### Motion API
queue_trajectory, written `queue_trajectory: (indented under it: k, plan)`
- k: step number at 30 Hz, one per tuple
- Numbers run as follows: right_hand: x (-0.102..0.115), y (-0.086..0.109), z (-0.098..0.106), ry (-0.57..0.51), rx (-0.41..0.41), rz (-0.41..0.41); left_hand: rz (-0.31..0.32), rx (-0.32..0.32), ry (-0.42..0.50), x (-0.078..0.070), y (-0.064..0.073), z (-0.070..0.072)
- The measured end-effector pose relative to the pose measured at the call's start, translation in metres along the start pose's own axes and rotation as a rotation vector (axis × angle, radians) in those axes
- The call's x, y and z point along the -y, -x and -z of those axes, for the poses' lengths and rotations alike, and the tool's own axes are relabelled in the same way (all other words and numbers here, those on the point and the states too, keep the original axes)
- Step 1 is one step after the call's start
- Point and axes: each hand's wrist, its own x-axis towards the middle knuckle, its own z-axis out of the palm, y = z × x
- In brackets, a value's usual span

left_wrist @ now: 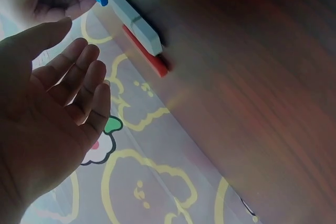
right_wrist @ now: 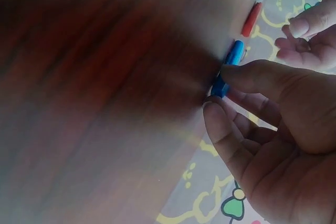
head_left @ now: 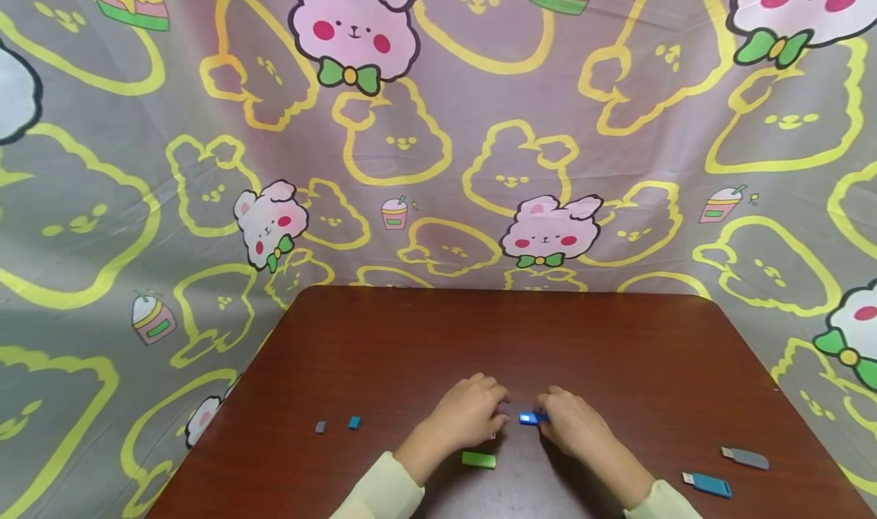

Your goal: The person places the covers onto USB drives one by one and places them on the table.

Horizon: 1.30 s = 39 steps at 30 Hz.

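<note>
My right hand (head_left: 575,423) pinches a blue USB stick (head_left: 527,418) at the tabletop. In the right wrist view, the thumb and a fingertip grip one end of the blue stick (right_wrist: 236,51). My left hand (head_left: 468,411) hovers over the table, its fingers loosely bent and holding nothing. In the left wrist view, a white stick-like piece (left_wrist: 135,22) and a red piece (left_wrist: 147,53) lie beyond its fingertips. A bright green piece (head_left: 479,460) lies below the left wrist in the head view. My left hand mostly hides the white and red pieces there.
A grey USB stick (head_left: 748,458) and a teal one (head_left: 709,485) lie at the right, metal plugs showing. Over on the left sit a small grey cap (head_left: 320,427) and a teal cap (head_left: 354,422). Patterned cloth (head_left: 438,146) hangs behind the brown table (head_left: 507,336).
</note>
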Motion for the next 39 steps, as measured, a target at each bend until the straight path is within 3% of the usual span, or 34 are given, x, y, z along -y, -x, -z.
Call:
queue_trajectory:
  k: [9,15,25,32,39]
  plan:
    - [-0.006,0.007,0.004,0.009,-0.030,-0.007,0.049,-0.009,0.009,0.014,0.017,0.004]
    - [-0.018,0.018,0.020,0.041,-0.010,-0.049,0.113,-0.019,0.046,0.032,0.037,0.010]
    - [-0.039,0.037,0.038,0.003,0.033,-0.112,0.205,-0.009,0.094,0.059,0.068,0.014]
    - [-0.045,0.043,0.047,-0.022,0.085,-0.169,0.213,-0.019,0.096,0.069,0.082,0.016]
    - [-0.059,0.057,0.054,-0.012,0.078,-0.185,0.255,-0.023,0.095,0.082,0.099,0.021]
